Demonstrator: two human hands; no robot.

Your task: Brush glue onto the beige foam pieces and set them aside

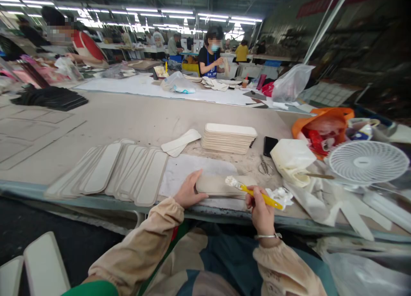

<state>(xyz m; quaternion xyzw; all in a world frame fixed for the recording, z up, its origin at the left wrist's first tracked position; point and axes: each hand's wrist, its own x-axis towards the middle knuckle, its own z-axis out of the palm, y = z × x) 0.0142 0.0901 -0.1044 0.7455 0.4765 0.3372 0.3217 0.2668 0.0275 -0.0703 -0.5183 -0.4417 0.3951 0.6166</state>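
Note:
A yellow-handled brush (261, 196) with white stuff on its bristles is gripped in my right hand (260, 210), its tip over a small stack of pale, round-ended pieces (213, 185). The left end of that stack lies between the thumb and fingers of my left hand (191, 191). Under the stack is a whitish sheet (180, 169). Many similar pieces (150, 176) lie fanned out to the left. Behind stands a neat tall stack of them (228, 138), with a couple of loose strips (180, 142) beside it.
To the right are a black phone (270, 146), scissors (265, 165), a white container (293, 156), crumpled white material (280, 196), a white fan (369, 161) and an orange bag (324, 120). Dark pieces (51, 98) lie far left. Other people work across the table.

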